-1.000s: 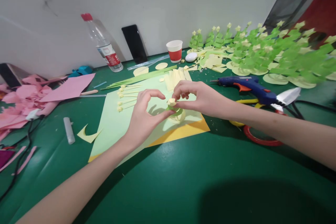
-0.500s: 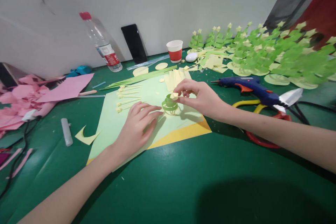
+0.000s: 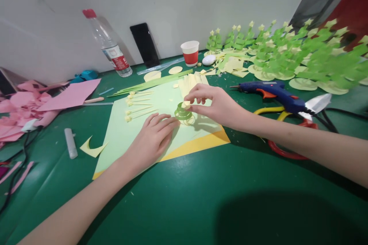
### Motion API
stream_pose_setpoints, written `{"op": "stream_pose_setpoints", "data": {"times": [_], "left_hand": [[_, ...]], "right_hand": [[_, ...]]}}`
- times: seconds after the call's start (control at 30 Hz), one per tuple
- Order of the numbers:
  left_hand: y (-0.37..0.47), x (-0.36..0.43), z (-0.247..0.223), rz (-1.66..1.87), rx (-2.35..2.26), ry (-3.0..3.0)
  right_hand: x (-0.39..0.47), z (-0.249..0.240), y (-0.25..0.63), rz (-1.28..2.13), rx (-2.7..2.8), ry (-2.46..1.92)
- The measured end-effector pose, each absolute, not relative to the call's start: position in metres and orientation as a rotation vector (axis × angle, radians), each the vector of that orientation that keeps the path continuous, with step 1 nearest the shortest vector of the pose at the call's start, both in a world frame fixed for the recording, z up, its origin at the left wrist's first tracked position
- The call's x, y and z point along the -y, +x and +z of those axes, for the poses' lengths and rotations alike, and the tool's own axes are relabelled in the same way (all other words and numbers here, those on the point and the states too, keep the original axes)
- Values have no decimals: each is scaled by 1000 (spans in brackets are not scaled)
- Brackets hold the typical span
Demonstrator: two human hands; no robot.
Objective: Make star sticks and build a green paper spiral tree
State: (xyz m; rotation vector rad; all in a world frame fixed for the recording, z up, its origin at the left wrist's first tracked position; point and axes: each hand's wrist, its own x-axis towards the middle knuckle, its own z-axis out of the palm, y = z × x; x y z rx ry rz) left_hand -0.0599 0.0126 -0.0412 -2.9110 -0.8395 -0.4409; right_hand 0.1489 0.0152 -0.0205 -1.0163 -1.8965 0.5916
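Note:
My right hand (image 3: 214, 103) pinches a small pale yellow paper piece (image 3: 186, 105) between thumb and fingers. The piece is at the top of a curled green paper spiral (image 3: 183, 114), which stands on a light green sheet (image 3: 135, 132). Pale loops show at the spiral's base. My left hand (image 3: 153, 136) lies palm down on the sheet with its fingers stretched out, their tips close to the spiral's left side. Whether they touch it I cannot tell. Left of the spiral lie several thin yellow strips (image 3: 140, 103) with small knobbed ends.
A blue glue gun (image 3: 271, 92) and red-yellow scissors (image 3: 287, 153) lie at right, under several green paper plants (image 3: 304, 57). Along the wall are a bottle (image 3: 115, 57), a phone (image 3: 144, 44) and a paper cup (image 3: 191, 53). Pink paper (image 3: 70, 95) and a glue stick (image 3: 70, 143) are at left.
The view has shifted slightly. My left hand's fingers have come closer to the spiral's base and lie flatter. My right hand keeps the yellow piece at the spiral's top.

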Motion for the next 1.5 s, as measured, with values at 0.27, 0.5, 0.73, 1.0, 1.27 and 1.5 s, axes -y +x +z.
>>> {"op": "stream_pose_setpoints", "data": {"times": [0.27,0.5,0.73,1.0,1.27,1.5], "left_hand": [[-59,-16,-41,-482,740,-2639],[-41,-24,-29,-1010,1071,-2704],[-22,-28,-22,-1285,1233,-2880],[-22,-28,-21,-1300,1262,-2902],[-23,-27,-20,-1298,1260,-2883],[-24,-29,-22,-1308,1232,-2903]], "right_hand": [[-18,-18,146,584,1902,-1026],[-18,-18,145,578,1884,-1024],[-19,-19,148,559,1843,-1027],[-16,-21,146,534,1815,-1010],[-7,-20,144,325,1650,-1042],[30,-12,122,-105,2111,-831]]}}
